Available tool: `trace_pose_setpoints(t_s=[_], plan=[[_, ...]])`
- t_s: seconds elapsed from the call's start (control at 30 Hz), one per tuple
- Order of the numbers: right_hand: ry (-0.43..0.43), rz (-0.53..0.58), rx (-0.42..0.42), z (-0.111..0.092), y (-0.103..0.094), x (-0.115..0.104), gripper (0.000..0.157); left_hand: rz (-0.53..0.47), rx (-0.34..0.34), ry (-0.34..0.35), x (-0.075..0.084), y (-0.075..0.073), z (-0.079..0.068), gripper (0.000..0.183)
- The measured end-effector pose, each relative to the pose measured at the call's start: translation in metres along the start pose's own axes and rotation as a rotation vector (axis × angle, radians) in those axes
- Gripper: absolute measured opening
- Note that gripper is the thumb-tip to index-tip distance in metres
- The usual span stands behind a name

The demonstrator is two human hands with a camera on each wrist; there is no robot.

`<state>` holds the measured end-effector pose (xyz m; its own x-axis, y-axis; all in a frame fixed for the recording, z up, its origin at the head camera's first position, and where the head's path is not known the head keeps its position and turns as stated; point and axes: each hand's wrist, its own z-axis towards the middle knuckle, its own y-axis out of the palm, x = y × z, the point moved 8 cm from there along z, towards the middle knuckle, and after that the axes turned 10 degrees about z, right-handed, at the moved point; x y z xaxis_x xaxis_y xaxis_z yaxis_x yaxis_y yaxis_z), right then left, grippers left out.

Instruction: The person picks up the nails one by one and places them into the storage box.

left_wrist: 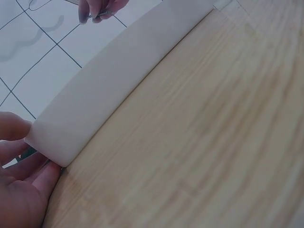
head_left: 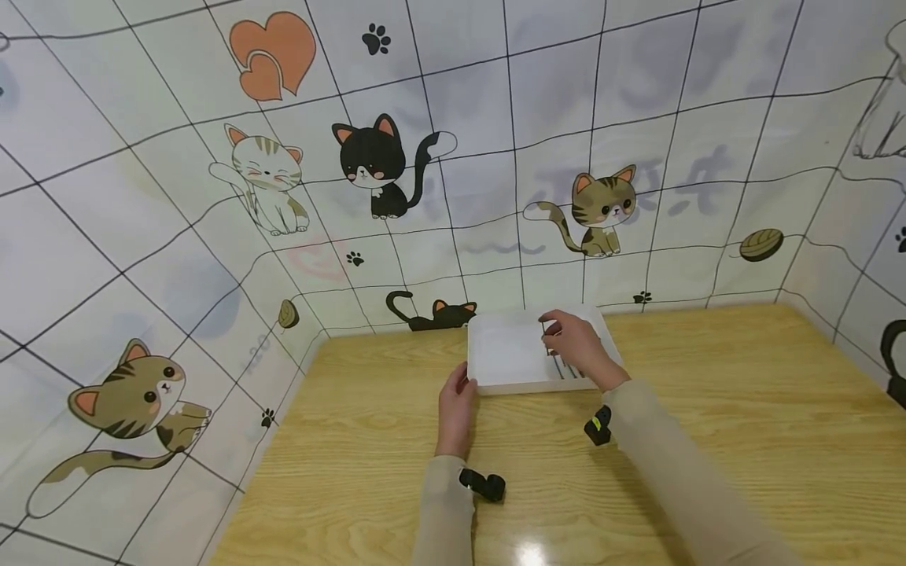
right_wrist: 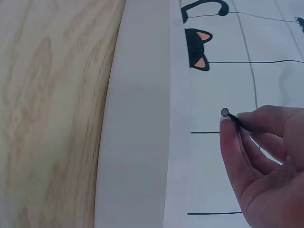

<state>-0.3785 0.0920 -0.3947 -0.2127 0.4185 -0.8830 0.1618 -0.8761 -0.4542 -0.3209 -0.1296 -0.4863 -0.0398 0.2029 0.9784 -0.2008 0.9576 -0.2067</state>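
Note:
A shallow white tray (head_left: pixel 506 346) lies on the table near the back wall. My left hand (head_left: pixel 456 409) holds its near left corner, thumb at the rim and fingers against the side, as the left wrist view shows at the tray wall (left_wrist: pixel 95 90). Over the right half of the tray, my right hand (head_left: pixel 573 343) pinches a thin dark stick (head_left: pixel 545 338) between thumb and fingertips. Its round grey end (right_wrist: pixel 224 112) points at the right wrist camera. Several thin sticks (head_left: pixel 559 367) lie in the tray below that hand, partly hidden by it.
The wooden table (head_left: pixel 368 440) runs up to a wall sheet (head_left: pixel 488 181) printed with grid lines, cats and paw prints. A small black camera is worn at each wrist, on the left (head_left: pixel 484 485) and on the right (head_left: pixel 598 425).

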Motion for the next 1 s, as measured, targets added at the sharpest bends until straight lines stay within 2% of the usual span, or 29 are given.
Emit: trace_pose_setpoints(t_s=[0.27, 0.5, 0.63, 0.87, 1.0], plan=[[0.063, -0.102, -0.039, 0.024, 0.006, 0.018, 0.036, -0.027, 0.014, 0.010, -0.003, -0.004, 0.004, 0.041], [0.125, -0.257, -0.087, 0.030, 0.018, 0.043, 0.036, -0.031, -0.008, -0.003, -0.006, -0.001, 0.002, 0.041], [0.135, -0.295, -0.104, 0.030, 0.024, 0.050, 0.033, -0.039, -0.014, 0.006, -0.005, 0.000, 0.000, 0.042], [0.104, -0.351, -0.068, 0.035, 0.026, 0.056, 0.029, -0.040, -0.008, 0.020, -0.005, 0.000, 0.003, 0.042], [0.117, -0.362, -0.070, 0.035, 0.026, 0.055, 0.028, -0.049, -0.021, 0.026, -0.004, 0.000, 0.002, 0.042]])
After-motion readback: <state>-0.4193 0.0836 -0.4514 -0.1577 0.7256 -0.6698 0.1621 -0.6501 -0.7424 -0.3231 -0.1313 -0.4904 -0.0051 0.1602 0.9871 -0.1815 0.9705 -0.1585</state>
